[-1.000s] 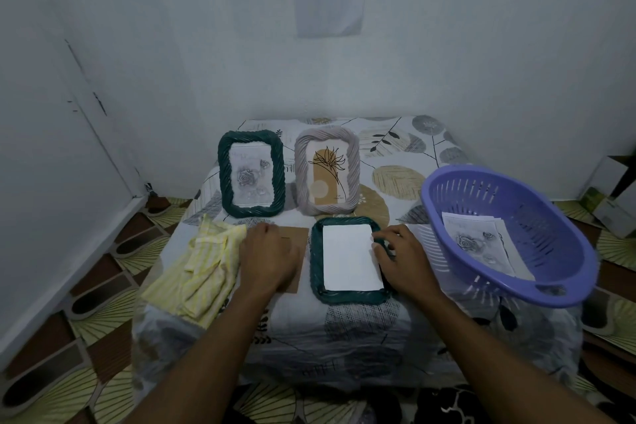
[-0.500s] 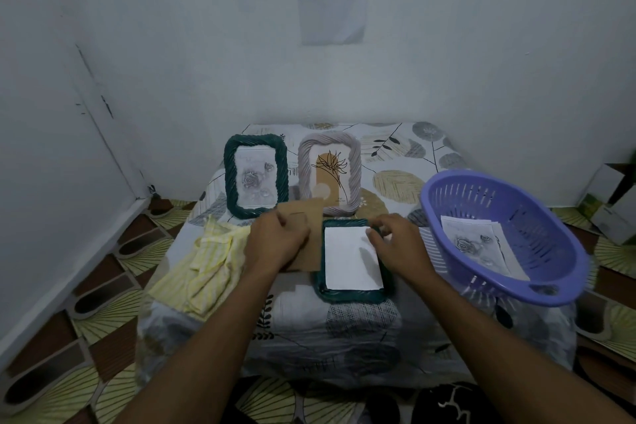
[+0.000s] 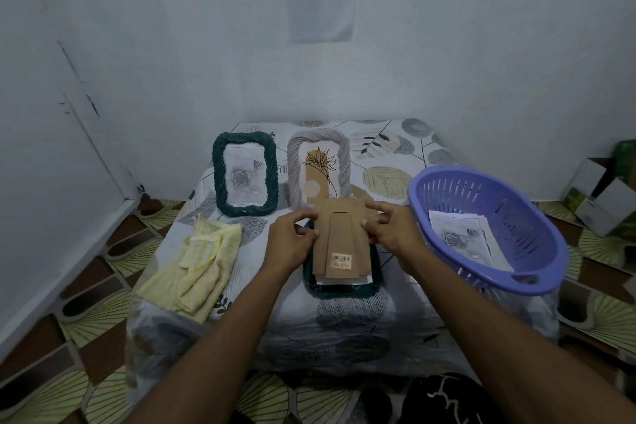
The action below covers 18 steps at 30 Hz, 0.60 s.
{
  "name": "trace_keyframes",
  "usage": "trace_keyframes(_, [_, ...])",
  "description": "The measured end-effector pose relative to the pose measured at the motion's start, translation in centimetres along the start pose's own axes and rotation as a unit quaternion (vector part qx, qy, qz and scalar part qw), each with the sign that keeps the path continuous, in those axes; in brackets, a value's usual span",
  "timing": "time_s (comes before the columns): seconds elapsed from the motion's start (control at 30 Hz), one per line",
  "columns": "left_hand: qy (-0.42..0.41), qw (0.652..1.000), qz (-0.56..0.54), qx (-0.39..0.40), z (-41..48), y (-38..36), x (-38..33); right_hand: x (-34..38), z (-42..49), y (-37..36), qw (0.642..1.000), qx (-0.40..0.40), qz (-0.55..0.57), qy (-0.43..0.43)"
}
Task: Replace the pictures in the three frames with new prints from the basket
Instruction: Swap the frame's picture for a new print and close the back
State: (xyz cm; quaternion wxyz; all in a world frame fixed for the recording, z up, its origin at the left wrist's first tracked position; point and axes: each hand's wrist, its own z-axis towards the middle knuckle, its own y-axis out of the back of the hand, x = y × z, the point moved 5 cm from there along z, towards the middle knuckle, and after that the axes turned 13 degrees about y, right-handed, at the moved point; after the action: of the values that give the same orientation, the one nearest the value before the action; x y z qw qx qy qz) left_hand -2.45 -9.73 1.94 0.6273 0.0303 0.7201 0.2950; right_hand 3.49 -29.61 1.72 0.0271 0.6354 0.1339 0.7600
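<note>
A brown cardboard backing board [image 3: 340,244] with a barcode sticker hangs over the dark green frame [image 3: 339,289] that lies face down near the table's front. My left hand [image 3: 290,244] pinches the board's left edge and my right hand [image 3: 392,231] pinches its right edge. A strip of white print [image 3: 344,280] shows under the board inside the frame. Behind stand a green frame [image 3: 245,174] with a grey rose print and a grey frame [image 3: 319,167] with a plant picture. The purple basket [image 3: 488,227] at the right holds rose prints [image 3: 459,237].
A crumpled yellow striped cloth [image 3: 196,265] lies on the table's left part. The table wears a leaf-patterned cover [image 3: 385,179] and stands in a white-walled corner. Cardboard boxes [image 3: 599,196] sit on the floor at the far right.
My left hand lifted the backing board from the table left of the lying frame and brought it over the frame. My right hand left the frame's edge and took the board's right side.
</note>
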Motion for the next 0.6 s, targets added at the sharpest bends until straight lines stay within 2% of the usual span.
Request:
trace_keyframes(0.37, [-0.011,0.999,0.052,-0.001,0.2,-1.2,1.8,-1.7,0.3,-0.6,0.996,0.028,-0.083,0.023])
trace_keyframes(0.6, [-0.044,0.993,0.11,-0.01,0.2,-1.3,2.5,-1.1,0.1,-1.0,0.976,0.068,-0.193,0.069])
